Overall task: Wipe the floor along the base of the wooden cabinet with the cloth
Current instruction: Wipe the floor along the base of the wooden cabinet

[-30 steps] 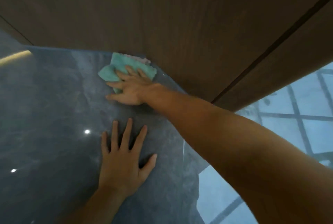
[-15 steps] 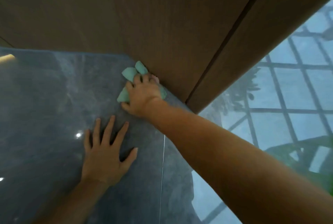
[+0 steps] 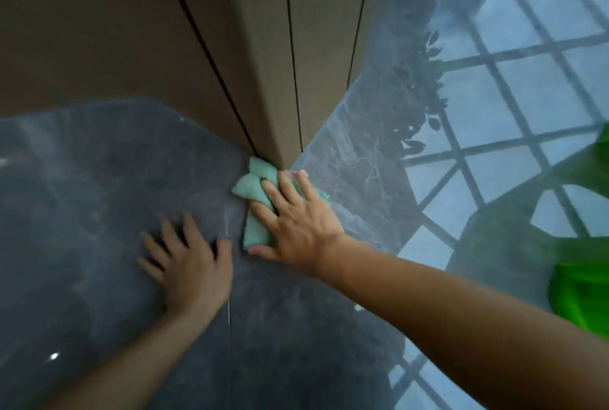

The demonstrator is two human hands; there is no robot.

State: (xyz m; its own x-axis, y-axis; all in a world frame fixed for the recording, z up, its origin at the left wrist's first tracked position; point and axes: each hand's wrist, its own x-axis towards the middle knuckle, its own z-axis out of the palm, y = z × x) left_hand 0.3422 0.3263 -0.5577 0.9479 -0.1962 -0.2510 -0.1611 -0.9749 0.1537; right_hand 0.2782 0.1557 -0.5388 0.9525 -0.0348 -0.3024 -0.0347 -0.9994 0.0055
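Teal cloth (image 3: 255, 208), one; two hands

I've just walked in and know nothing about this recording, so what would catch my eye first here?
First, the right hand pressing a crumpled mint-green cloth flat on the glossy dark floor, right at the corner of the wooden cabinet. Beside it the left hand lies spread on the floor. On the right, the floor mirrors a bright window grid, with something vivid green at the picture's edge.
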